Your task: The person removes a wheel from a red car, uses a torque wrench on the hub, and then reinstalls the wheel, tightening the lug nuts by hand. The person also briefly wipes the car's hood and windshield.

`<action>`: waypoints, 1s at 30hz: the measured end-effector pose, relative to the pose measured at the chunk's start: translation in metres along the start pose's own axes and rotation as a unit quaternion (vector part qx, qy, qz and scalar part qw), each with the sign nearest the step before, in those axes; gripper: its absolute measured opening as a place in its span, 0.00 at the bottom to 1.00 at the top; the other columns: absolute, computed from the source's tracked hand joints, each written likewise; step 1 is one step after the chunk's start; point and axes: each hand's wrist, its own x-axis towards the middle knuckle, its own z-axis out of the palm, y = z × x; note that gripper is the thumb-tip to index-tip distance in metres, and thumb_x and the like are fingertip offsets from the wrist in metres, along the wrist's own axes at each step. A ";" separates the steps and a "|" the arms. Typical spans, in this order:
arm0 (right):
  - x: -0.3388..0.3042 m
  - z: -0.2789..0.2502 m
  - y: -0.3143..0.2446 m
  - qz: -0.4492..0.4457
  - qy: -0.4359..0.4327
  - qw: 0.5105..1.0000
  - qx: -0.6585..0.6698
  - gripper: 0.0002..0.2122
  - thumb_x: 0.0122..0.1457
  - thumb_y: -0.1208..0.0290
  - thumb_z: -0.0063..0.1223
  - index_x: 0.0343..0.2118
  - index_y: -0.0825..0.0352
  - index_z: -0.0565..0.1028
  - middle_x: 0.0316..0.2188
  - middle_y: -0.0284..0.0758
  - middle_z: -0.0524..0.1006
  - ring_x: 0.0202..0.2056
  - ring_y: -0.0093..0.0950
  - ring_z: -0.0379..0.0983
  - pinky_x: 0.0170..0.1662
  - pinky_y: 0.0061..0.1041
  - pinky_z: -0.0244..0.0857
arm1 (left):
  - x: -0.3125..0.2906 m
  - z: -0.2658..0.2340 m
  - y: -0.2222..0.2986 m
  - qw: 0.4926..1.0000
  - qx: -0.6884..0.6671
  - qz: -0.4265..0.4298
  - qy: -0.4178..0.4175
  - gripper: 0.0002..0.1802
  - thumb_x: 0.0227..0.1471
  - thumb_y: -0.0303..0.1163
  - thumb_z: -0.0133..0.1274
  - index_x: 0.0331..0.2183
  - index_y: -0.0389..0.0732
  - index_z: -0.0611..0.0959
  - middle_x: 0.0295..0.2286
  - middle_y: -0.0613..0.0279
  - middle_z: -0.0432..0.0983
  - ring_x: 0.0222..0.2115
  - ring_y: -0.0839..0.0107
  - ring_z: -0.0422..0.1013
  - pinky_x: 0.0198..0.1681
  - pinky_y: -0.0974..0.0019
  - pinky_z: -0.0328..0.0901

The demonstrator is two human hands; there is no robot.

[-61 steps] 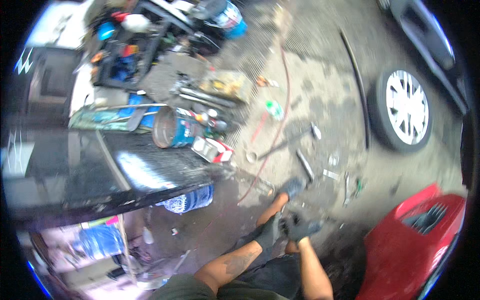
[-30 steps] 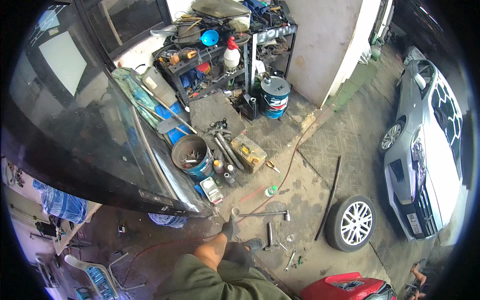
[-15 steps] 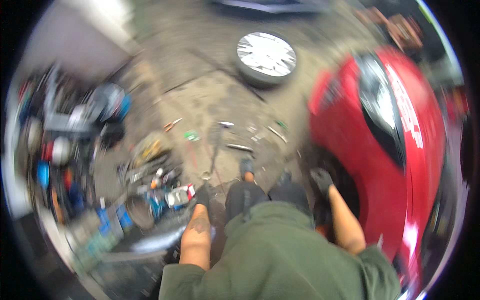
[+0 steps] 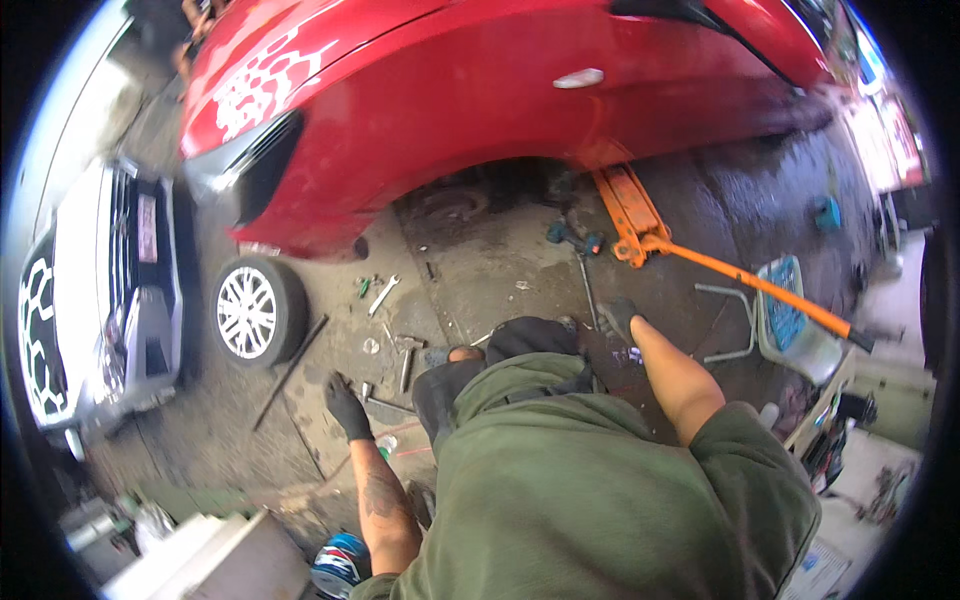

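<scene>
My left hand [image 4: 347, 408], in a dark glove, hangs over the floor with its fingers stretched out and nothing visible in it. Beside it lie a T-shaped tool [image 4: 388, 405] and a hammer [image 4: 406, 366]. A long dark bar [image 4: 292, 372] rests to the left of that hand. My right hand [image 4: 620, 318], gloved too, is held low with fingers extended, apparently holding nothing. Close to it are a thin metal rod [image 4: 587, 290] and a teal cordless power tool [image 4: 574, 239]. A combination wrench [image 4: 384, 294] lies farther ahead.
A red car [image 4: 470, 100] stands ahead, its front wheel arch without a wheel. An orange floor jack [image 4: 629, 212] reaches under it, handle slanting right. A removed wheel [image 4: 258, 312] lies at left, near another vehicle's front [image 4: 130, 290]. At right stands a plastic bin [image 4: 795, 315].
My view has swung to the right, so the red car now spans the top and the wheel sits at left. The floor jack has come into sight. My right hand is away from the wheel arch.
</scene>
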 end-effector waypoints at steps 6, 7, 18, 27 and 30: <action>-0.021 -0.094 0.179 0.105 0.074 0.980 0.150 0.16 0.59 0.58 0.49 0.42 0.66 0.73 0.30 0.39 0.76 0.26 0.34 0.73 0.30 0.37 0.68 | -0.044 0.197 0.319 0.861 0.076 0.499 -0.068 0.25 0.56 0.37 0.51 0.52 0.33 0.70 0.52 0.41 0.64 0.55 0.52 0.60 0.58 0.57 0.53; -0.018 -0.102 0.200 0.107 0.085 0.974 0.184 0.16 0.60 0.58 0.48 0.42 0.66 0.73 0.31 0.39 0.76 0.27 0.35 0.73 0.30 0.37 0.68 | -0.052 0.221 0.359 0.824 0.079 0.558 -0.056 0.25 0.56 0.38 0.52 0.51 0.34 0.70 0.53 0.40 0.63 0.55 0.50 0.59 0.59 0.57 0.52; -0.016 -0.122 0.427 -0.024 0.183 0.959 0.217 0.16 0.59 0.56 0.45 0.42 0.62 0.73 0.32 0.43 0.76 0.34 0.40 0.73 0.37 0.41 0.67 | -0.052 0.456 0.527 0.678 0.220 0.685 0.150 0.44 0.51 0.65 0.42 0.59 0.44 0.62 0.61 0.48 0.49 0.64 0.54 0.41 0.62 0.42 0.34; -0.052 0.021 0.366 0.245 0.150 0.621 0.729 0.17 0.53 0.56 0.53 0.39 0.63 0.71 0.30 0.41 0.75 0.28 0.38 0.72 0.30 0.38 0.68 | -0.125 0.542 0.393 0.593 0.076 0.777 -0.199 0.27 0.52 0.37 0.53 0.52 0.39 0.69 0.55 0.45 0.60 0.59 0.45 0.53 0.59 0.40 0.46; -0.091 0.012 0.245 0.154 0.161 0.745 0.629 0.13 0.56 0.62 0.52 0.40 0.64 0.73 0.32 0.41 0.75 0.28 0.38 0.72 0.32 0.39 0.67 | -0.162 0.557 0.341 0.536 0.095 0.693 -0.473 0.29 0.48 0.32 0.56 0.53 0.41 0.68 0.55 0.43 0.59 0.56 0.44 0.55 0.59 0.47 0.51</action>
